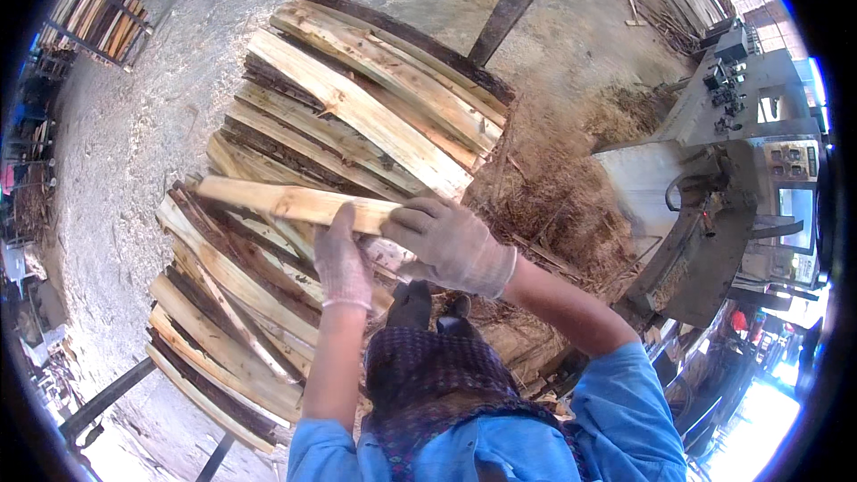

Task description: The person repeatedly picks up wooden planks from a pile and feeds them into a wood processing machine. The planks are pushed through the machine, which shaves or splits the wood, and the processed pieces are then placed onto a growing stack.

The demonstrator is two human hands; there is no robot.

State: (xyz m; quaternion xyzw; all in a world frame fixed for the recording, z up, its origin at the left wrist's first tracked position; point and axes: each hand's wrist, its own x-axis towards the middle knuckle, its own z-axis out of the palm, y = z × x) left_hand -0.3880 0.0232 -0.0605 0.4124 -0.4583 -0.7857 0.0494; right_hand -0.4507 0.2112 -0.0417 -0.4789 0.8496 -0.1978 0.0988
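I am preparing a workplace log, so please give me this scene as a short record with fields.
Left hand: gloved, at the near edge of the wooden board, one digit over it; rest of grip hidden
Right hand: gloved, fingers over the board's right end
Wooden board: pale, held slantwise above the pile
Pile: bark-edged boards, roughly side by side
Ground beyond right hand: brown heap of wood debris
Right side: machinery with a lit screen
Clothing: blue sleeves, dark patterned apron
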